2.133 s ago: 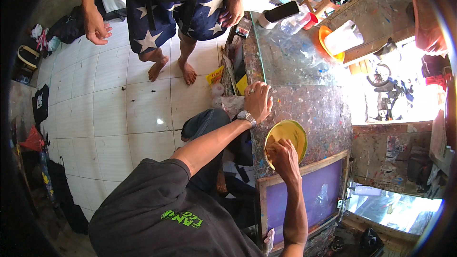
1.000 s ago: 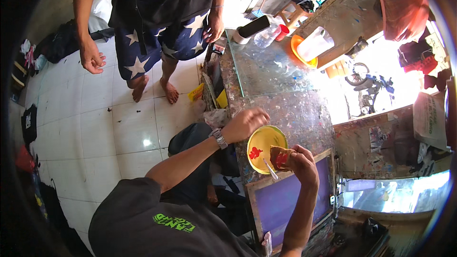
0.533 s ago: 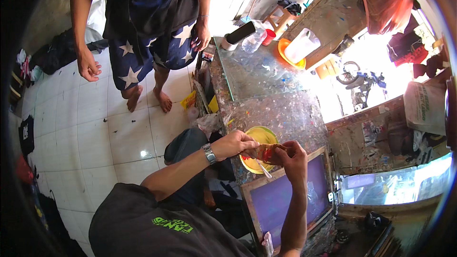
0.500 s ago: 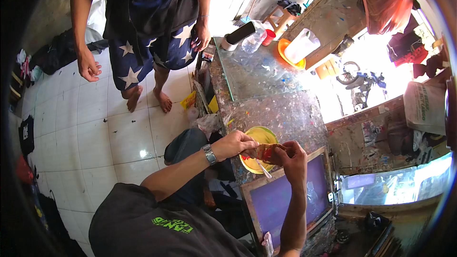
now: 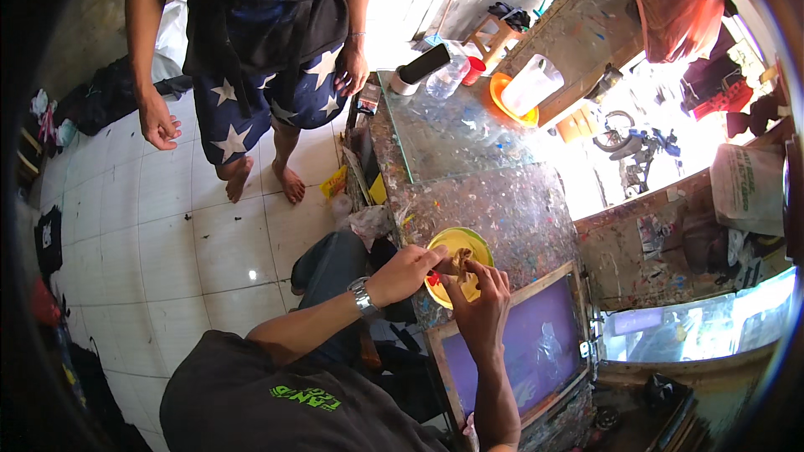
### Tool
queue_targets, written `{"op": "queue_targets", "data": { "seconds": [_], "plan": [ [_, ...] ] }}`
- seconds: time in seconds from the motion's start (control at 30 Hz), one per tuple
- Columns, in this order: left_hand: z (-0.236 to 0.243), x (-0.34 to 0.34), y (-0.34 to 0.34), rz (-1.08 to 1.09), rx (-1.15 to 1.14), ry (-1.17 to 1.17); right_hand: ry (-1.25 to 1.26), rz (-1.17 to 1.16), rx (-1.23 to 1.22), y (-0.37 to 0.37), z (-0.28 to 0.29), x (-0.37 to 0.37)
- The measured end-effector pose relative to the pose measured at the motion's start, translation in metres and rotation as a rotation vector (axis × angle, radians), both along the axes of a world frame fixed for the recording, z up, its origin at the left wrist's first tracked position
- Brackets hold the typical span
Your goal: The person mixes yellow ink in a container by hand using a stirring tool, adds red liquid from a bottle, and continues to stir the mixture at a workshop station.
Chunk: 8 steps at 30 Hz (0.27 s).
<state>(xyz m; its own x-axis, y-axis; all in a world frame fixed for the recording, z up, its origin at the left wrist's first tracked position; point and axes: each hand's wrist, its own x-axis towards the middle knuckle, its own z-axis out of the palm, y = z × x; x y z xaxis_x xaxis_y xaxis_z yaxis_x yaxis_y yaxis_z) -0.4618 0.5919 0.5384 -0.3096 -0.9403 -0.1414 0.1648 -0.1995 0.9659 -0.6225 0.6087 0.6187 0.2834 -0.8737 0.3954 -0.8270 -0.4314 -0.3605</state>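
Both of my hands are over a yellow bowl on the paint-stained table. Between them is a small crumpled brown wrapper-like piece; its exact kind I cannot make out. My left hand, with a metal watch at its wrist, pinches at the left side of it. My right hand has thumb and fingers closed on its right part. A bit of bright red shows just below the left fingertips, at the bowl's edge. Part of the bowl's inside is hidden by the hands.
A wooden frame with purple mesh lies right of the bowl. Farther off, a glass sheet bears a clear bottle, a red cup and a white jug on an orange plate. Another person stands beyond the table's left side.
My right hand has moved left and in toward my left hand, and the brown piece is now bunched up between them. The spoon seen in the bowl before is now hidden.
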Motion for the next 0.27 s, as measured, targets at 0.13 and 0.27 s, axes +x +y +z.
{"op": "queue_targets", "data": {
  "seconds": [0.13,0.27],
  "plan": [
    [0.021,0.005,0.001,-0.084,-0.010,0.143,-0.099,-0.086,0.128,-0.007,-0.010,-0.014],
    [0.018,0.013,-0.007,-0.149,0.132,0.320,-0.536,-0.125,0.652,-0.023,-0.002,-0.036]
  ]
}}
